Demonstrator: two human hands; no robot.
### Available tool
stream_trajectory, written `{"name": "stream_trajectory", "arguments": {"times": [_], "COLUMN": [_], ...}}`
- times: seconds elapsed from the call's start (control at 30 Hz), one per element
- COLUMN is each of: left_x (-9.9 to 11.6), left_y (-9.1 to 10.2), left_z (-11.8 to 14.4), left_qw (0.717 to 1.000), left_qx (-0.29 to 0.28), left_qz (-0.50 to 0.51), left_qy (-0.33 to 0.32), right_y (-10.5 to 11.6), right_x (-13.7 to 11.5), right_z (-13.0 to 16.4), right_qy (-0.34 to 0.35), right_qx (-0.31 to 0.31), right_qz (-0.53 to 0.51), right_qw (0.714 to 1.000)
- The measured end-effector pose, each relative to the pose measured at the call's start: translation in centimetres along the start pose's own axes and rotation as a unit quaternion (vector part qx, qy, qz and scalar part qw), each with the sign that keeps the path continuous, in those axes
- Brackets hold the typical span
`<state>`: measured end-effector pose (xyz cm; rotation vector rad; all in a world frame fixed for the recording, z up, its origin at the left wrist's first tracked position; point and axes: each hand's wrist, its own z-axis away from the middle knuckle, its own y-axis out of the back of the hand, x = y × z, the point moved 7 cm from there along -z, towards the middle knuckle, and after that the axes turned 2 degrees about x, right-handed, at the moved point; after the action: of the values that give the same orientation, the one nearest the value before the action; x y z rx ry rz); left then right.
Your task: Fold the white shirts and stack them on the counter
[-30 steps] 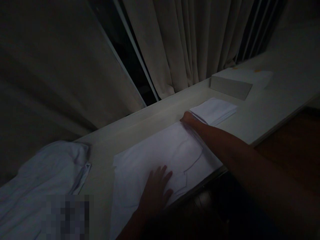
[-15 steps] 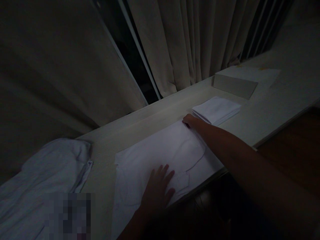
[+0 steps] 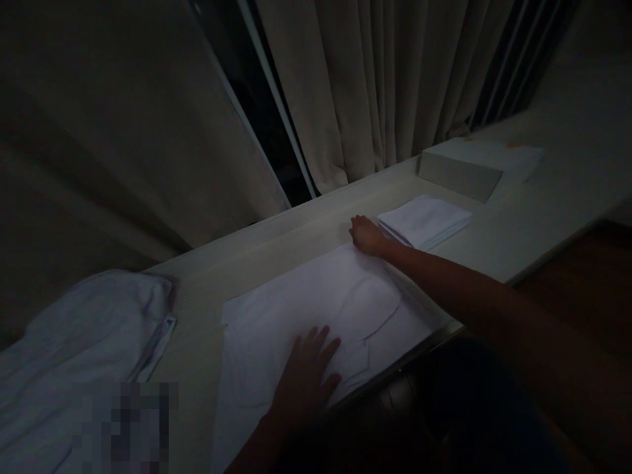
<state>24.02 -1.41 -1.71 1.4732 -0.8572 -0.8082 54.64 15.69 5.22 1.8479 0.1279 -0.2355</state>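
Observation:
A white garment (image 3: 291, 309), its kind unclear in the dim light, lies flat on the pale table, with seams and a pocket-like patch on its near side. My left hand (image 3: 309, 368) rests palm down on its near part, fingers spread. At the far right corner is my right hand (image 3: 368, 236), reaching just past the garment's top edge. Its fingers look loosely bent and slightly apart, with no cloth visible in them; the underside of this hand is hidden. Close to its right lies a folded white cloth (image 3: 424, 219) in a neat stack.
A rumpled pale garment (image 3: 108, 322) is heaped at the left of the table (image 3: 197, 289). A flat light panel or box (image 3: 459, 174) with a white sheet (image 3: 518, 164) stands at the far right. Curtains (image 3: 355, 92) hang along the back edge. Wooden floor (image 3: 582, 283) shows at right.
My right hand has shifted slightly up and left past the garment's corner, and its pinch on the corner appears loosened. The left hand stays flat on the cloth. The view has shifted slightly.

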Motion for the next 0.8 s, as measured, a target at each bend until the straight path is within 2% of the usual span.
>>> {"name": "stream_trajectory", "arguments": {"times": [0.1,0.2,0.27,0.33,0.47,0.6,0.7,0.8], "left_x": [0.0,0.0,0.0,0.0,0.0,0.0,0.1,0.1], "left_y": [-0.1,-0.1,-0.1,-0.2,-0.2,-0.1,-0.1,-0.3], "left_z": [0.0,0.0,0.0,-0.1,-0.1,-0.1,0.1,0.3], "left_qw": [1.000,1.000,1.000,1.000,1.000,1.000,1.000,1.000], "left_qx": [-0.006,-0.010,-0.011,-0.010,-0.006,-0.009,-0.001,0.014], "left_qz": [-0.005,-0.007,-0.005,-0.003,-0.006,-0.015,-0.015,-0.012], "left_qy": [-0.001,0.000,0.001,-0.001,-0.008,-0.003,-0.006,-0.011], "right_y": [-3.0,-6.7,-8.2,-8.8,-8.2,-5.7,-3.4,-2.1], "right_x": [-0.9,0.1,1.3,2.1,2.1,0.0,-3.8,-7.1], "right_z": [1.9,3.8,4.7,5.0,4.8,5.6,8.8,14.4], "right_qy": [0.024,0.002,-0.023,-0.027,-0.012,-0.016,0.052,0.128], "right_qx": [-0.042,-0.113,-0.122,-0.109,-0.102,-0.069,-0.033,-0.016], "right_qz": [0.019,0.013,0.004,0.000,0.010,0.022,0.017,0.007], "right_qw": [0.999,0.993,0.992,0.994,0.995,0.997,0.998,0.992]}}
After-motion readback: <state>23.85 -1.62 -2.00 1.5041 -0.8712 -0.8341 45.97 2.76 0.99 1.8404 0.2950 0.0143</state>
